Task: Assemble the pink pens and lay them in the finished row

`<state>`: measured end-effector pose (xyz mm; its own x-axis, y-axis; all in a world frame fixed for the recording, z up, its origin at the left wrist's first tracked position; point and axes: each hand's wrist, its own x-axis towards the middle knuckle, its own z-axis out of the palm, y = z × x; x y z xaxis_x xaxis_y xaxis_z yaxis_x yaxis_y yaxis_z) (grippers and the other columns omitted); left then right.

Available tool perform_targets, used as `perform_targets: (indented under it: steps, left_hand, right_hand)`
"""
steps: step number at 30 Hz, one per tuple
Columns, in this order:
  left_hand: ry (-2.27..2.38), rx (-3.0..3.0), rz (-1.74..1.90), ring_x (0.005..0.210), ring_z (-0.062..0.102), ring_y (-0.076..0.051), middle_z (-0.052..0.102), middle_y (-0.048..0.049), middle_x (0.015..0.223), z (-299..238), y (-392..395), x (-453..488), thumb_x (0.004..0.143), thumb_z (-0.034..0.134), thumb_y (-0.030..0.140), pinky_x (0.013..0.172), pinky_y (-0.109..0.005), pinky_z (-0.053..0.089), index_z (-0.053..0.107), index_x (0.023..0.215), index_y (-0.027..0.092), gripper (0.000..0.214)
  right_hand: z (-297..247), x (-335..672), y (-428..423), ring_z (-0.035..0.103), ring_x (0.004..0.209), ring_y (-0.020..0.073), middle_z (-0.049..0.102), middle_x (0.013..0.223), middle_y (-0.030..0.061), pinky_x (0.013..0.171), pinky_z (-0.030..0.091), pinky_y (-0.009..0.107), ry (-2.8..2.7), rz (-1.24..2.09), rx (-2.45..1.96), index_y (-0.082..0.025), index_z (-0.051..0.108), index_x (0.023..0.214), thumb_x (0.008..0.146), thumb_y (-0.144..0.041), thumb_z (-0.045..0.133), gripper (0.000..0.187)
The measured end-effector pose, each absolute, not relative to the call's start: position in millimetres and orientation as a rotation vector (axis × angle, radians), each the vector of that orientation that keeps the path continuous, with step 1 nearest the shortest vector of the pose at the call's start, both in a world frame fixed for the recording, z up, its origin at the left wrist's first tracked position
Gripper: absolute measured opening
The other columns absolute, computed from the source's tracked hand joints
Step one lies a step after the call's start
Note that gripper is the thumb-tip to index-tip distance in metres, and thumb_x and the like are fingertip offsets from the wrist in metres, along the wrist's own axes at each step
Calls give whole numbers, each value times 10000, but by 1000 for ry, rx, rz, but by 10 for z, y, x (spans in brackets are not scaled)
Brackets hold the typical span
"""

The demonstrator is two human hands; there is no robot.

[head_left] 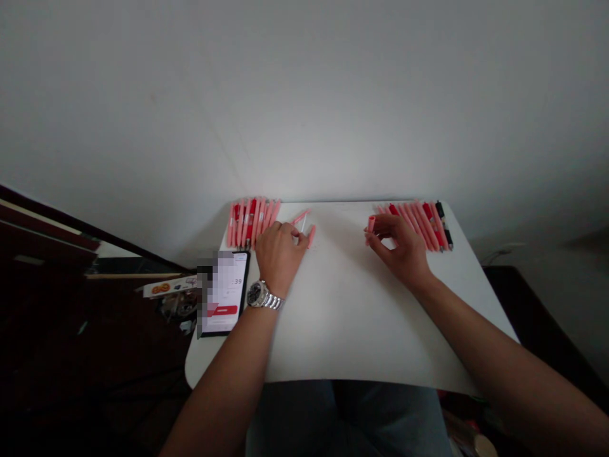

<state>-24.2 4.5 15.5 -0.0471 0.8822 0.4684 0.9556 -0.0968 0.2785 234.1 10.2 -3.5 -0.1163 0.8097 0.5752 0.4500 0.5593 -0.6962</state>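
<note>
Two rows of pens lie along the far edge of a small white table. The left row of pink and red pens sits just beyond my left hand. That hand rests knuckles up with fingers curled beside loose pink pen parts; what its fingertips hold is hidden. My right hand is closed on a short pink pen piece, held upright, in front of the right row of pink, red and black pens.
A phone with a lit screen lies on the table's left edge, near my left wrist with its metal watch. A white wall rises right behind the table. Dark clutter fills the floor at left. My knees show under the near edge.
</note>
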Motion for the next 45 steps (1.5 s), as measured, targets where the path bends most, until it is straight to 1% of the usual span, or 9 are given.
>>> perform_targets:
  steps: [6,11,15,21,24,31,37,42,45]
  left_hand:
    - [-2008,-2062,-1089,846,625,-228,671,-51,863,207,47,-221,881,663,340,789,-361,470,637,829,209,143]
    - [-1971,-2073,-1482,753,571,-162,614,-17,827,163,103,-221,864,650,234,737,-309,475,606,852,206,53]
    - [-1942,-2169,-1875,710,557,-137,610,-6,802,141,151,-199,872,621,209,682,-278,475,602,859,200,25]
    - [-2016,-2360,-2258,620,515,-111,530,30,683,132,103,-86,927,602,282,600,-249,449,574,834,207,123]
    - [-1979,-2441,-2449,630,526,-100,535,38,690,76,89,-49,930,621,294,620,-235,456,564,849,208,131]
    - [-1800,-2364,-2940,816,653,-117,665,-21,979,-4,106,-10,906,703,347,730,-245,543,586,926,210,182]
    - [-1736,-2287,-3117,862,672,-134,697,-19,943,-28,113,5,872,757,336,815,-300,590,584,964,219,229]
    - [-1763,-2276,-3134,893,686,-140,692,-31,989,-9,114,14,862,771,340,831,-305,599,626,1121,227,318]
    - [-1748,-2268,-3144,923,695,-142,700,-31,1000,19,104,20,867,766,355,862,-312,599,626,1060,223,273]
  right_hand:
    - [-33,2337,92,702,763,181,710,926,43,699,624,352,-1768,413,-1044,-247,603,1200,940,-395,668,307]
    - [-17,2332,74,697,759,176,725,954,47,692,625,339,-1803,383,-1036,-250,623,1186,940,-351,668,270]
    - [-12,2333,71,691,758,176,730,995,56,685,619,343,-1845,378,-1029,-251,635,1192,949,-341,651,260]
    - [-34,2338,82,683,776,174,728,955,42,706,601,336,-1906,400,-1004,-251,623,1251,955,-316,649,305]
    - [-38,2342,88,677,764,169,720,916,30,684,584,319,-1935,391,-995,-252,620,1248,951,-310,660,306]
    - [-36,2361,94,663,787,171,710,941,45,689,547,312,-2074,324,-930,-243,655,1194,966,-237,637,229]
    - [-29,2363,92,649,785,174,701,927,50,710,540,322,-2111,337,-929,-239,669,1182,977,-237,624,210]
    - [-15,2364,89,643,777,173,705,925,52,700,535,321,-2120,333,-954,-232,682,1172,979,-243,622,202]
    - [-4,2363,85,645,781,176,707,919,55,705,533,325,-2128,341,-953,-227,687,1168,978,-241,620,201]
